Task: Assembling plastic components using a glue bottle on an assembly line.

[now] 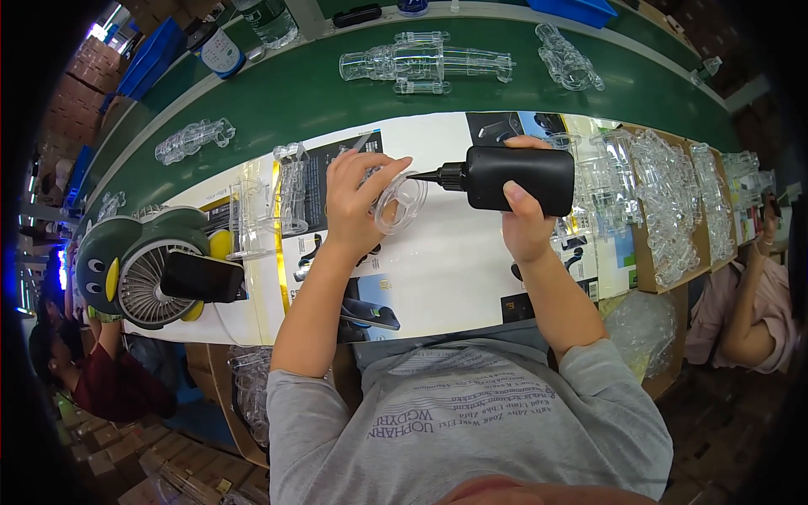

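My left hand is closed on a clear plastic part with a round rim, held up over the white work surface. In my right hand lies a black squeeze bottle, tipped on its side. Its thin pointed nozzle reaches left to the upper edge of the round rim; whether they touch I cannot tell. Clear plastic pieces stand on the surface left of my left hand. More clear parts stand to the right of the bottle.
A green penguin-shaped fan with a phone against it stands at the left. An open carton of clear parts is at the right. Beyond, a green belt carries a long clear assembly. People sit at both sides.
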Tool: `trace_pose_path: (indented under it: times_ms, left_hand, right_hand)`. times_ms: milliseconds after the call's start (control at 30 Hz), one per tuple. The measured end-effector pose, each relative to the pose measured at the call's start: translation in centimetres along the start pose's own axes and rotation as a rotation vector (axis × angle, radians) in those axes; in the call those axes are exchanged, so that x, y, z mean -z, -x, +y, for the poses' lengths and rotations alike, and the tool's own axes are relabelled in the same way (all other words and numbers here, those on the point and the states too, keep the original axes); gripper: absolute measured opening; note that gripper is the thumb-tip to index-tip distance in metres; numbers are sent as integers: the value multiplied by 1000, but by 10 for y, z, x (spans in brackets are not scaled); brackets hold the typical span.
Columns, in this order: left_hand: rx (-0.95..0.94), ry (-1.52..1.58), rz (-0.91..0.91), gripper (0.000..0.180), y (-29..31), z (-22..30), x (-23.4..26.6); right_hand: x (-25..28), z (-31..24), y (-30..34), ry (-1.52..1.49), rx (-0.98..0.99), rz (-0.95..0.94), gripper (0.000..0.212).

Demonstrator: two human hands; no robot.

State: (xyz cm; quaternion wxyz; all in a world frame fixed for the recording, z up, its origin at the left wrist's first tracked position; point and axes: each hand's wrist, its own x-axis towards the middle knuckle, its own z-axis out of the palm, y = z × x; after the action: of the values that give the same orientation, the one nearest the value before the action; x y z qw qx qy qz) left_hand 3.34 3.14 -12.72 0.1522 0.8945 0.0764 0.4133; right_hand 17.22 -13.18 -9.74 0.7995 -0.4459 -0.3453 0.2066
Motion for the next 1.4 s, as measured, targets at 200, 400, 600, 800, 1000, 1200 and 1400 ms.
trace_pose_path:
  times_ms: [200,400,600,800,1000,1200,1400]
  left_hand:
    - [-2,6,10,40,1,-2,0]
    - [-4,18,23,37,1,-2,1]
    - [3,38,62,37,0,-2,0]
    - [15,60,99,35,-1,0,1]
    - [3,96,103,31,-3,1,-1]
    - [16,110,122,35,5,-3,-4]
    - [223,226,37,59,2,1,-1]
  right_hand:
    - [0,1,-1,-4,24,20,43]
    - [-1,-1,-2,-15,25,37,42]
    - [0,0,-2,-10,29,51,42]
    - [-1,-2,-2,-18,25,55,41]
    - [3,1,-3,-29,-56,106,46]
    - [1,-1,-6,-146,-106,135,46]
    - [0,-2,-6,-189,-109,129,47]
